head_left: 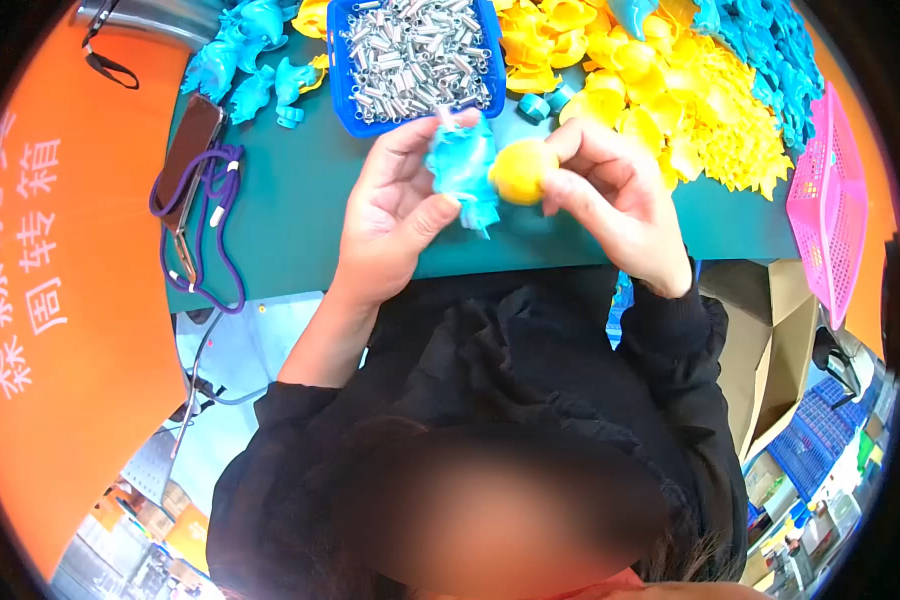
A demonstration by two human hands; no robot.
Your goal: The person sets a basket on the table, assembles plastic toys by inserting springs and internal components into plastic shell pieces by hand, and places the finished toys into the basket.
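Observation:
My left hand [395, 190] is closed round a light-blue plastic part [464, 172], its thumb on the part's lower left side. Between the thumb and fingers of my right hand [610, 195] is a rounded yellow plastic piece [523, 171]. The yellow piece is close beside the right side of the blue part; whether they touch is hard to tell. Just beyond both hands stands a blue tray [370, 128] full of small metal springs [415, 60]. Small teal round pieces [534, 107] lie behind the yellow piece.
Yellow parts [660, 90] are heaped at the back right, with blue parts [770, 60] beyond. More blue parts [240, 60] lie back left, near a phone [192, 150] with a purple cord [232, 170]. A pink basket [832, 200] is at the right edge.

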